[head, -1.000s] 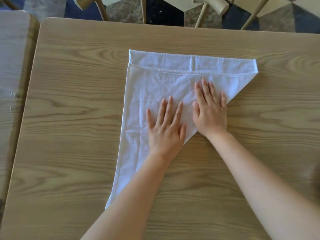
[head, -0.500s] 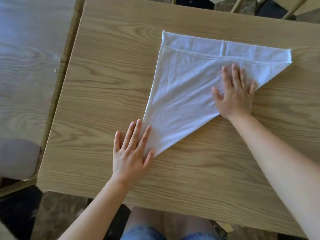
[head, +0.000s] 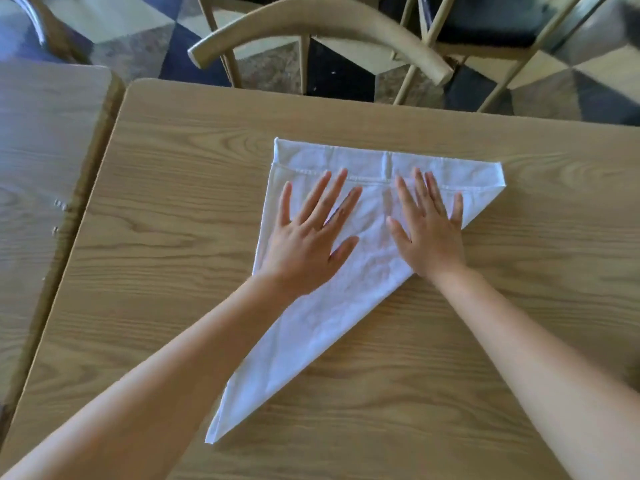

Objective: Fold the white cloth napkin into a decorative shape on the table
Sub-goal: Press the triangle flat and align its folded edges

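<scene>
The white cloth napkin (head: 311, 334) lies flat on the wooden table (head: 166, 237), folded into a long triangle. Its hemmed wide edge runs along the far side and its point reaches toward me at the lower left. My left hand (head: 308, 237) presses flat on the napkin's upper left part, fingers spread and straight. My right hand (head: 427, 230) presses flat on the upper right part, close to the diagonal folded edge, fingertips near the hem. Neither hand holds anything.
A second wooden table (head: 38, 188) butts against the left side with a narrow gap. A curved-back wooden chair (head: 322, 26) stands just beyond the far edge, another chair (head: 485, 39) behind it. Patterned floor shows beyond.
My left hand has moved from the napkin's near tip up onto its upper left part. My right hand stays flat near the right fold. The view has tilted up.
</scene>
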